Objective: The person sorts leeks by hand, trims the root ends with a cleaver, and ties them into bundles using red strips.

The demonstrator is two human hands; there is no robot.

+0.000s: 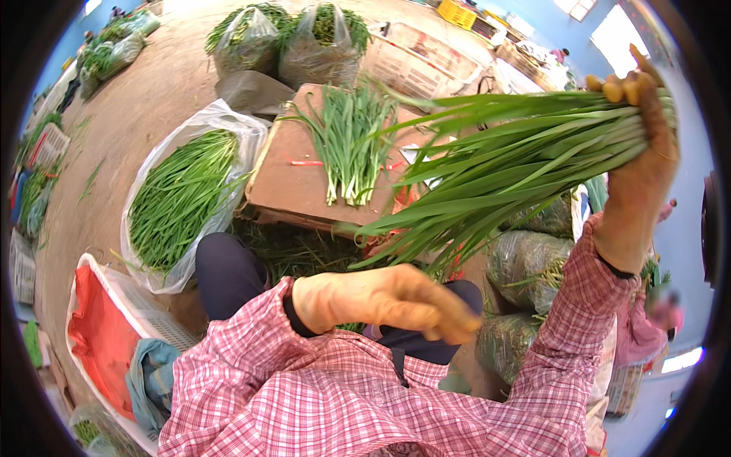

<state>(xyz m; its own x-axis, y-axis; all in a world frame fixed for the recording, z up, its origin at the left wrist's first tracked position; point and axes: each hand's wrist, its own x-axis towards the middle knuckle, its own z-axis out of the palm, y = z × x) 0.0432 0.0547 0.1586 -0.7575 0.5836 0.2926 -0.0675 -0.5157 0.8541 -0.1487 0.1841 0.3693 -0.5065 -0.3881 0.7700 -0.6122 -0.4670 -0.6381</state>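
Observation:
My right hand [645, 125], raised at the right, grips a thick bunch of long flat green leaves, likely garlic chives [491, 165], by its pale stem ends; the leaf tips spread to the left. My left hand [394, 303] is in front of my body, slightly blurred, fingers loosely bent, nothing visible in it. Beyond it, a smaller pile of the leafy stalks [354, 143] lies on a brown board-topped stand [280, 183], white ends towards me. A red strip [306, 163] runs beneath that pile.
Left of the stand, an open clear plastic bag [143, 171] holds more green leaves. A white crate [85, 320] with red lining stands at the lower left. Two filled bags [320, 63] and a large crate [422, 63] are beyond the stand. Wrapped bundles [528, 257] lie at the right; a person [645, 331] sits farther right.

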